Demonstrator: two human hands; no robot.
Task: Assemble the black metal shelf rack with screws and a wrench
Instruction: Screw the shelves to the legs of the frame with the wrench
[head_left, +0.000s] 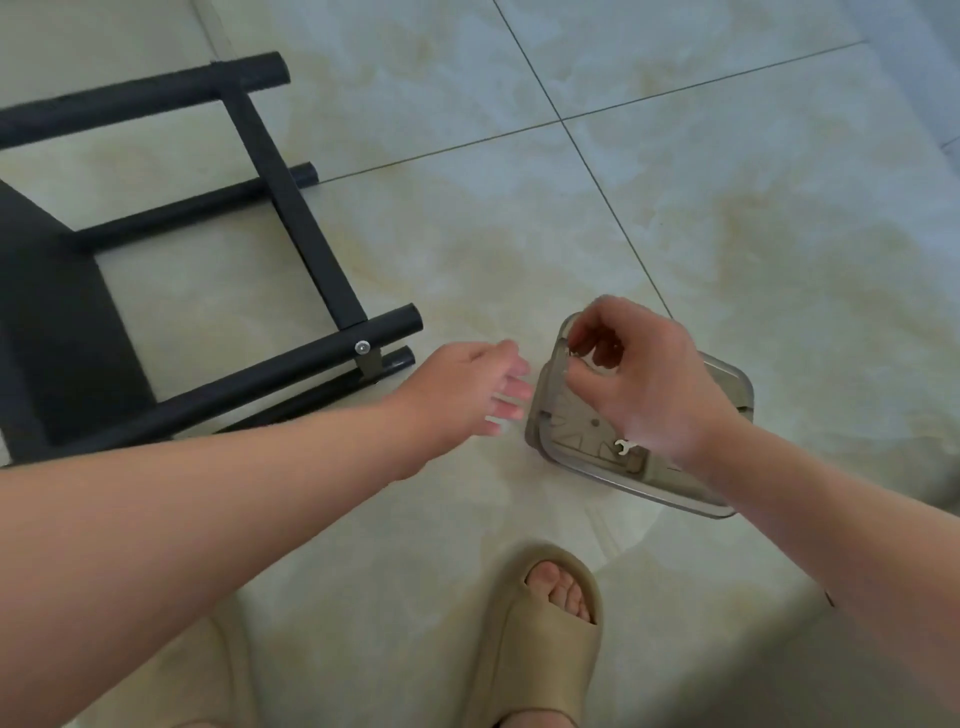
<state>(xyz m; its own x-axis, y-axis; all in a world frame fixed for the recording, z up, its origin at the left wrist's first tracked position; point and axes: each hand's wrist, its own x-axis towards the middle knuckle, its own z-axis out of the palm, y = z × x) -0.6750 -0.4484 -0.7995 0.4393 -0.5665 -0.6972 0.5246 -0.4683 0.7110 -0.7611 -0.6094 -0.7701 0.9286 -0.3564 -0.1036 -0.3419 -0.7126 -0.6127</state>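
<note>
at the left of the frame, we find the black metal shelf rack lying on its side on the tiled floor, its tube ends pointing toward the centre. a silver screw sits in the tube nearest us, where a cross bar meets it. at lower centre right, a clear plastic tray rests on the floor, apart from the rack. a small silver wrench lies inside the tray near its lower edge, just beside the right wrist. the right hand is over the tray, fingers curled, with thumb and forefinger brought together at the tray's upper left corner; we cannot tell whether a small part is between them. the left hand is between the rack and the tray, fingers loosely extended and slightly spread, holding nothing, fingertips just beside the tray's left wall. at bottom centre, a foot in a beige sandal stands on the floor.
</note>
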